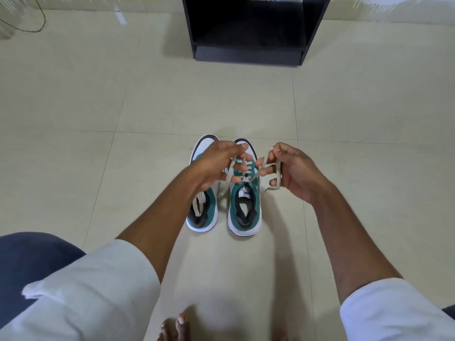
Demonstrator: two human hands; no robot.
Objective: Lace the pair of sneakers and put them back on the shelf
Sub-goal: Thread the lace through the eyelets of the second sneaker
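Two teal and white sneakers stand side by side on the floor, toes pointing away from me. The right sneaker [245,207] has its beige lace [247,168] threaded across the eyelets. My left hand [216,166] pinches one end of that lace above the shoe. My right hand [293,171] holds the other end, which loops around its fingers. The left sneaker [203,212] is partly hidden under my left wrist, with a loose beige lace [198,203] lying in its opening.
A black open shelf unit [248,33] stands on the floor straight ahead, beyond the shoes. Pale floor tiles [98,107] surround everything. A thin cable [41,18] curls at the far left. My bare toes [177,326] and knee show at the bottom.
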